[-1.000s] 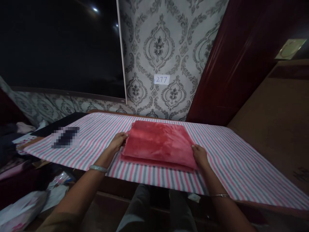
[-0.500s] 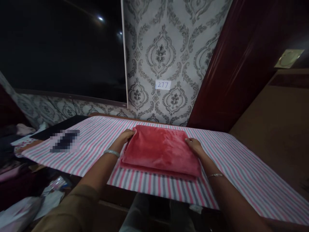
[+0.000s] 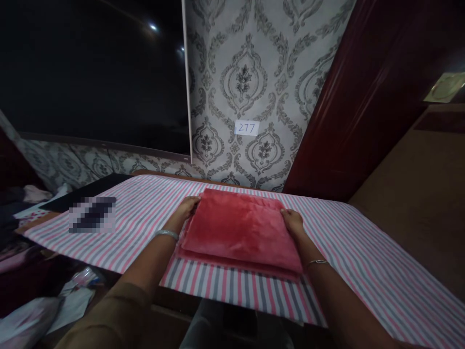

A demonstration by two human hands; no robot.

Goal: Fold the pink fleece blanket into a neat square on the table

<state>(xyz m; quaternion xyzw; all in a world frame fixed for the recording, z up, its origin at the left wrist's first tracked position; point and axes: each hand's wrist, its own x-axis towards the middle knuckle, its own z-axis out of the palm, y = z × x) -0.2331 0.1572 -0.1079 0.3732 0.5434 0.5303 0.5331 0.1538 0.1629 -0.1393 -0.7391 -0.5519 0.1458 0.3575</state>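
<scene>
A folded red plush cloth (image 3: 238,230) lies on the striped sheet in front of me, its layers showing along the near edge. My left hand (image 3: 187,207) is closed on its left side close to the far corner, fingers partly hidden by the fabric. On the opposite side, my right hand (image 3: 292,221) pinches the right edge near the far corner. The pink, grey and white striped sheet (image 3: 359,252) spreads beneath the cloth and over the table.
A pixelated dark item (image 3: 92,214) lies at the left on the sheet. Behind stands a large dark screen (image 3: 98,77), beside patterned wallpaper bearing a paper label (image 3: 247,127) reading 277. Clothes and plastic bags (image 3: 31,315) are heaped at lower left. A brown panel (image 3: 417,174) rises at right.
Both hands keep their hold on the cloth, which looks slightly flatter and smoother with its near edge a little closer to me. The camera view has shifted slightly.
</scene>
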